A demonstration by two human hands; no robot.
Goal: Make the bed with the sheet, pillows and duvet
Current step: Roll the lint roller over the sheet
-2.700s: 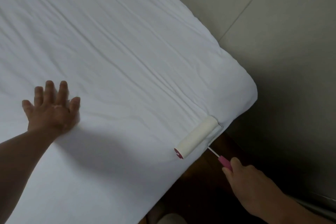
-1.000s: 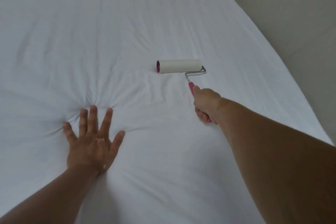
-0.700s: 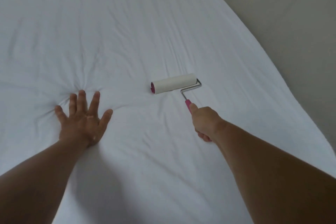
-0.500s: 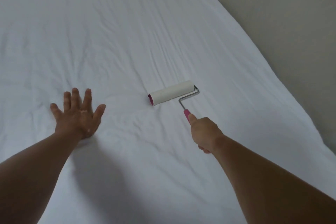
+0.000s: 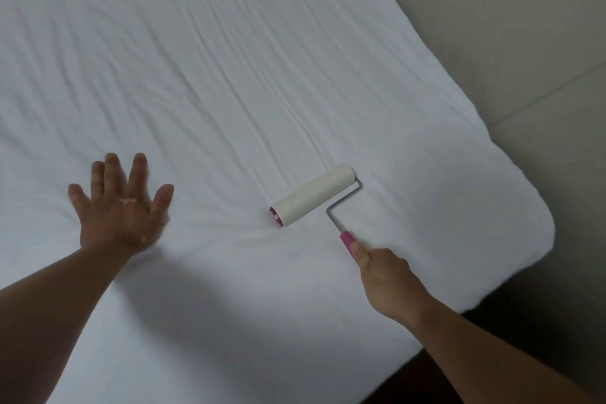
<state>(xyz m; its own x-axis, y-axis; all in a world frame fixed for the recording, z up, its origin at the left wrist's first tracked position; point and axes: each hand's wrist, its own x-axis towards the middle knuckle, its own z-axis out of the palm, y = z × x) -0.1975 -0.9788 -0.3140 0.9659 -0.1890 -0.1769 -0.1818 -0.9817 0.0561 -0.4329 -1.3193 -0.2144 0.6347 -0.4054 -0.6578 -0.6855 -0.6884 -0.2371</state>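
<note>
I see the white sheet [image 5: 295,59] spread flat and pulled down over the rounded corner at my right. Fine creases run lengthwise through its middle, short wrinkles fan out at left, and the near part lies smoother.

L hand [image 5: 119,207] flat, R hand [image 5: 387,275] gripping handle [image 5: 347,240]

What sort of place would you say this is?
Most likely a bedroom: a wide white sheet pulled over a mattress-shaped corner, a lint roller resting on it, and pale tiled floor alongside.
</note>
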